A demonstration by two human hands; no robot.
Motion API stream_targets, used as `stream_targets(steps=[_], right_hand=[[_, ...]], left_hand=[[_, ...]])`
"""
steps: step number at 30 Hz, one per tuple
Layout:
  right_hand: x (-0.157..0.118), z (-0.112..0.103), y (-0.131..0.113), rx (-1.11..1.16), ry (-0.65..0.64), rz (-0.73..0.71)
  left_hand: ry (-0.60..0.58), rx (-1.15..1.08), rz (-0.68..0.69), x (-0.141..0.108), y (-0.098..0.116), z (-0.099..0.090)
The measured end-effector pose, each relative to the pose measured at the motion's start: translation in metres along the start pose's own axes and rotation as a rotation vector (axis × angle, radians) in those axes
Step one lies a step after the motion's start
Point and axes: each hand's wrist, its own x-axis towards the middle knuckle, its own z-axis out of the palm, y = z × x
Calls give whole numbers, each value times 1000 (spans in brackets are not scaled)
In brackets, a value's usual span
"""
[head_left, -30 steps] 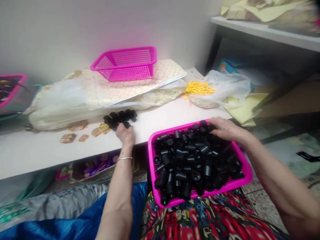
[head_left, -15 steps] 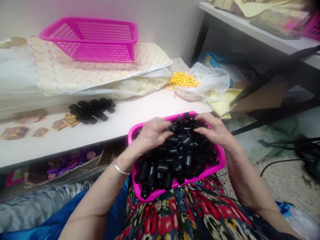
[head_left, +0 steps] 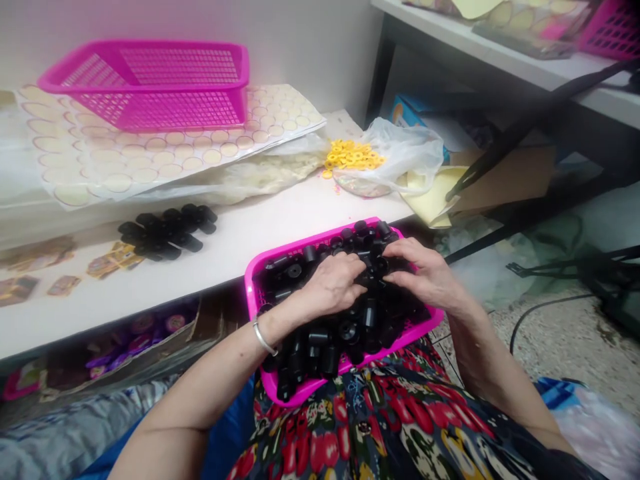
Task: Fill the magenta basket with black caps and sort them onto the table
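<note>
A pink plastic basket [head_left: 250,287] rests on my lap against the table edge, filled with short black plastic cylinders [head_left: 327,360], some with a hole in the end. My left hand [head_left: 333,285], a silver bangle on its wrist, reaches into the middle of the pile with bent fingers and thumb around black cylinders. Opposite it, my right hand [head_left: 420,272] comes in from the right side, with a black cylinder [head_left: 381,265] between thumb and forefinger. The fingertips of both hands are partly lost among the dark pieces.
On the white table [head_left: 270,227] several black cylinders [head_left: 167,232] lie in rows beside small printed cards [head_left: 113,259]. Behind are an empty pink basket [head_left: 160,87] on sticker sheets [head_left: 200,157], yellow rings [head_left: 353,157] and a clear bag [head_left: 405,147]. A box of purple packets [head_left: 145,333] sits below.
My left hand has moved right and slightly down over the pile, closer to my right hand. My right hand has dipped slightly lower. The view has shifted a little.
</note>
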Motion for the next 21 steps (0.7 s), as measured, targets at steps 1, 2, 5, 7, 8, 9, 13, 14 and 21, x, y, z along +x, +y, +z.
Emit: stream_targets(steps=[1,2,5,7,8,9,13,14,21], right_hand=[[-1,0,0,7,-9,-4],[-1,0,-1,15,-17,-8],[-2,1,-2,31,-40,-31],[-1,2,-4,42,-56,-39],[-1,3,-4,50,-64,-40],[0,4,-5,62,-69,-43],[1,6,-6,118,-82,-52],[1,7,-6,123,-86,-53],[1,8,-11,45,-124,-83]], left_hand=[[29,-114,-27,-2,-2,-1],[53,-235,-56,-3,-4,-3],[91,-526,-129,-8,-4,-8],[98,-614,-152,-10,-2,-11],[101,-635,-153,-10,-1,-11],[104,-646,-144,-11,-1,-11],[116,-627,-68,-11,-1,-10],[108,-616,-58,-11,-1,-10],[-2,-602,-131,-9,2,-17]])
